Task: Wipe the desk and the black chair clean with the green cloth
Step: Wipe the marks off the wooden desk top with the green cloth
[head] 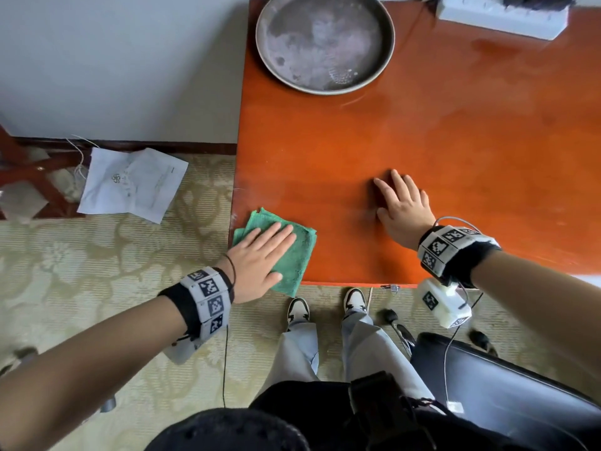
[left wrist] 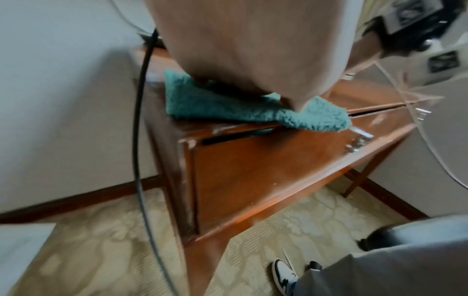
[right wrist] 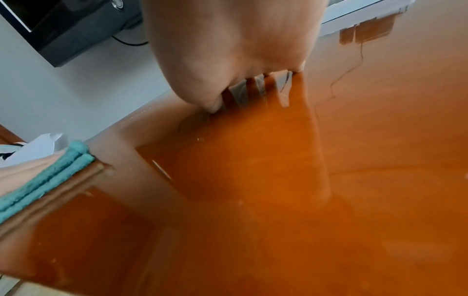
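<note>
Both hands lie on the desk [head: 455,131]: left hand [head: 260,260], fingers straight, presses flat on the green cloth [head: 297,255] at its near left corner; right hand [head: 401,206] rests beside it, fingers spread, holding nothing. Black chair [head: 507,392] stands near the desk's front edge.

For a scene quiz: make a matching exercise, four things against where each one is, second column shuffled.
Things:
1. green cloth
2. metal basin
3. right hand
4. black chair

Places:
A. far end of the desk
B. flat on bare desktop
C. on the floor, near the desk's front edge
D. front left desk corner, under the left hand

Pairs: 1-D, 2-A, 3-B, 4-C
</note>
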